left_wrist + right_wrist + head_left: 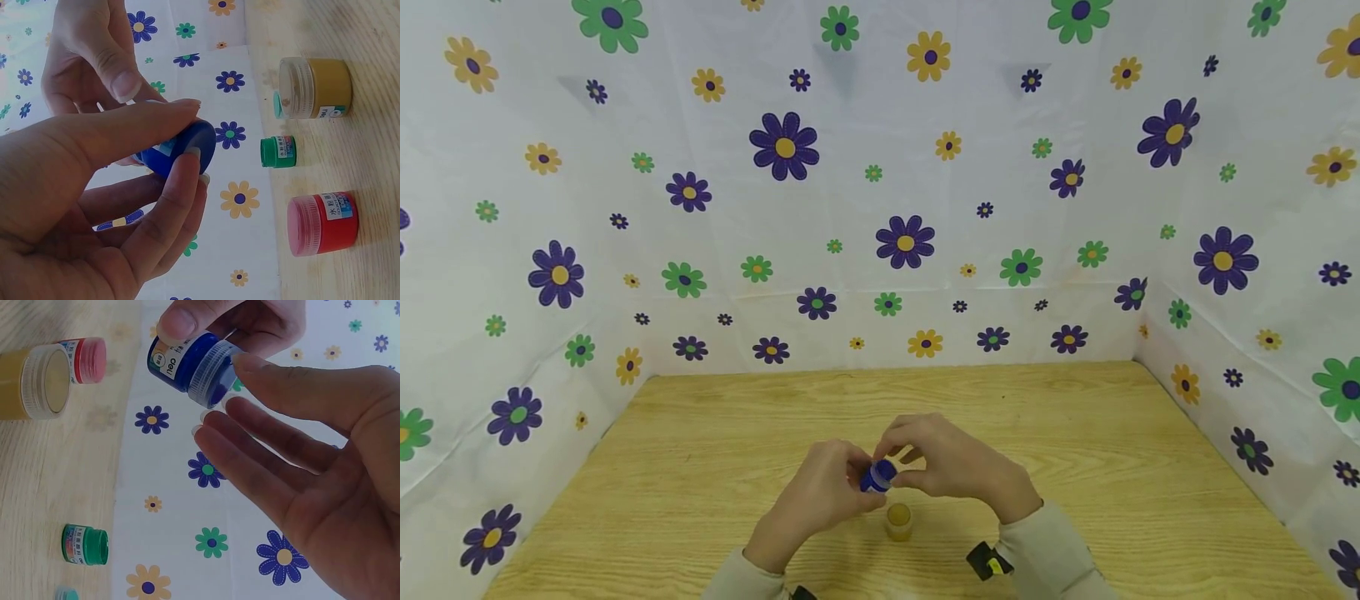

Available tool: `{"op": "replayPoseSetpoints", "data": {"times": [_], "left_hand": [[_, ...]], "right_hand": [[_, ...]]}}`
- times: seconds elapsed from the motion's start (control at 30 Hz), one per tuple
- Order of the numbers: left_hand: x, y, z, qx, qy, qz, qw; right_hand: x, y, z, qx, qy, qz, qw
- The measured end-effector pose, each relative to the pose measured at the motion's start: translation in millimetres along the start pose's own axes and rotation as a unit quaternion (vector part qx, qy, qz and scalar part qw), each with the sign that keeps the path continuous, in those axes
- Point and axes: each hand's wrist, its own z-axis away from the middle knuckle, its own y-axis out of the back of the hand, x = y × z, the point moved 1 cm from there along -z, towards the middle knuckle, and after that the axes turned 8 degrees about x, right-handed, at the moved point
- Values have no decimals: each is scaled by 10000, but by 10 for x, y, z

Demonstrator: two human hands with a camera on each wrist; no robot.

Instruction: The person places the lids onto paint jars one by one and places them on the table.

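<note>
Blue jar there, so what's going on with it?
A person's left hand holds the blue jar, its clear lid on. The right hand is at the lid, fingers loosely extended. A yellow jar, a red jar and a smaller green jar stand on the table.

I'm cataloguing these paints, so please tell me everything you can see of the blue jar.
The blue jar is round and plastic-looking, deep blue, with a clear, ribbed cap on it; how tightly can't be told. Its pale label shows "deli" and characters partly hidden by a thumb. Slightly tilted, it is held above the wood-patterned table. The person's left hand grips its body and base, while the right hand is at the cap, seemingly touching it.
</note>
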Motion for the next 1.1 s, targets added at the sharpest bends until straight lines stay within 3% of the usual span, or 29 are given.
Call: {"op": "replayPoseSetpoints", "data": {"times": [0.3,0.6,1.1], "left_hand": [[13,0,-9,-39,66,85,9999],[28,-7,-8,-58,47,59,10000],[32,-23,-2,-46,-37,74,10000]], "right_hand": [[1,-36,-23,-130,184,-144,9996],[-9,-46,-21,-94,-83,11,9999],[14,-88,-48,120,-181,515,9984]]}}
